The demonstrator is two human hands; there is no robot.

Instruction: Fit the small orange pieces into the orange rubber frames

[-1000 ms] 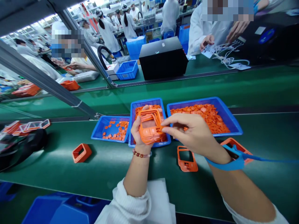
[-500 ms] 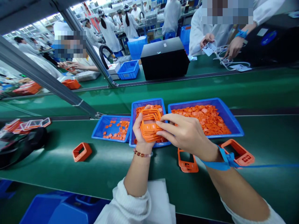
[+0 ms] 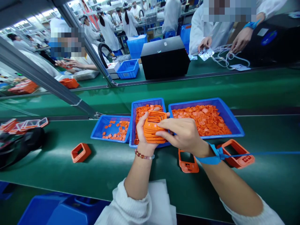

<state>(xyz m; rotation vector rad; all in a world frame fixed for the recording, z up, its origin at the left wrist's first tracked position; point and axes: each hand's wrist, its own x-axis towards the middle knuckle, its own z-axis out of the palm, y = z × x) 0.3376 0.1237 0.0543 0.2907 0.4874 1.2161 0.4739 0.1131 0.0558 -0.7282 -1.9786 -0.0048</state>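
Well, the left hand [image 3: 142, 132] holds a stack of orange frames [image 3: 153, 131] up from below, right over the middle blue tray [image 3: 147, 101]. Its fingers wrap around the side and back of the stack, likely to keep the frames from sliding apart. The right hand [image 3: 184, 132] is not a tight fist. It reaches in from the side, and its fingertips [image 3: 161, 132] press on the stack's edge, so both hands seem to share the hold. A blue strap [image 3: 212, 160] goes around the right wrist, and its thin cord [image 3: 262, 153] runs off to the right. Three trays sit side by side, probably so that each is an easy reach. The middle one holds orange pieces, the big right tray [image 3: 234, 125] is heaped with small orange bits [image 3: 201, 120], and the small left tray [image 3: 105, 118] has only a few. Loose frames [image 3: 187, 162] lie on the green bench [image 3: 112, 170] just below the trays, apart from the heaps.
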